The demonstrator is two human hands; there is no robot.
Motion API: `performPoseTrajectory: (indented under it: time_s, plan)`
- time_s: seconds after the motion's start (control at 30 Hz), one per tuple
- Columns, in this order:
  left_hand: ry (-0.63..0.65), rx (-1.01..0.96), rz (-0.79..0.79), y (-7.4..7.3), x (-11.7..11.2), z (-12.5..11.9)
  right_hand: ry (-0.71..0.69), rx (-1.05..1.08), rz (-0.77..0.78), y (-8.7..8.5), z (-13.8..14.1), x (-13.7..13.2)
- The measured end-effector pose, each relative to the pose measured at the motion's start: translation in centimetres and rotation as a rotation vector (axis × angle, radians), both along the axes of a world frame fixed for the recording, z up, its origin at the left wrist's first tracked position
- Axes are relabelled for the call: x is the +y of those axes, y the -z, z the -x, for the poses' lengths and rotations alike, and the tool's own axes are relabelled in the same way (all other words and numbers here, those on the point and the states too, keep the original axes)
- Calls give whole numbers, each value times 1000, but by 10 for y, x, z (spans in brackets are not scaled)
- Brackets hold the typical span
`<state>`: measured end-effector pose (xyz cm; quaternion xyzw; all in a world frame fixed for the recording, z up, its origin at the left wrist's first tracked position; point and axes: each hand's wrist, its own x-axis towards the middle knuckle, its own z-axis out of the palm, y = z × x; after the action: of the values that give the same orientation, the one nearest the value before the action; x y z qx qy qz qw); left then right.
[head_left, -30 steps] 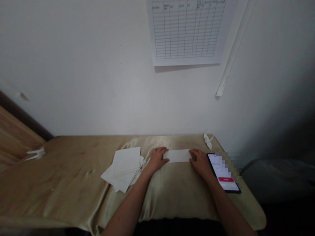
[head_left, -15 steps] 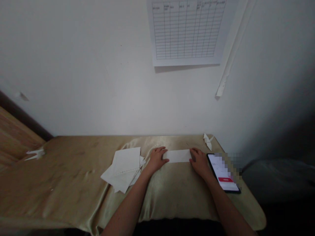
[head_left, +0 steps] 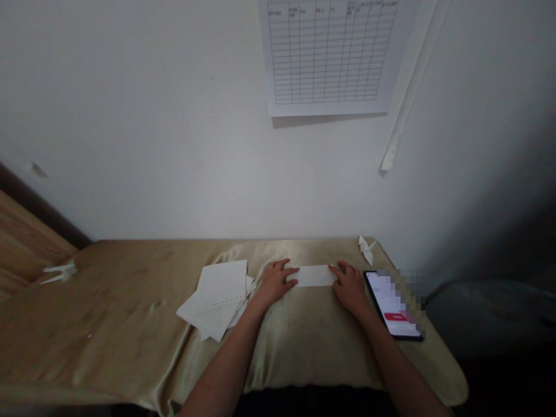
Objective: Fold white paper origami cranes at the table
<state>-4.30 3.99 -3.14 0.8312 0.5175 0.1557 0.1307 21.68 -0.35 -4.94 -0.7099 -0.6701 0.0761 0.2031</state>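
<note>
- In the head view, the strip (head_left: 314,276), a white oblong of paper, lies flat on the desk (head_left: 313,336), its long sides running left to right in front of me.
- My left fingers (head_left: 290,271) are at its left end: the index reaches the upper part of that end, the thumb sits lower beside it, and the two stand apart.
- My right fingers (head_left: 339,272) are at the other end: the index tip lies over the upper right corner, the thumb is below it near the right edge.
- Neither set is clenched; both are loosely spread, with the strip between them. How hard I press, I cannot tell.
- Left of my left forearm (head_left: 234,359) lies the pile (head_left: 223,286), white sheets stacked askew, some corners poking out.
- Right of my right fingers is the phone (head_left: 391,307), lit, a red bar on its screen, part of it blurred into blocks.
- Beyond the phone, near the far right corner, sits a small folded paper (head_left: 365,251).
- The chart (head_left: 330,63), a printed grid, hangs on the wall (head_left: 152,145) above.
</note>
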Motion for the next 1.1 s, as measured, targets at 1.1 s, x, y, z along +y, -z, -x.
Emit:
performPoseTrajectory:
  time_s: [1.1]
  plan:
    - [-46,-85,-3,-8,-2,-8,20,514,-56,-13,-9,1]
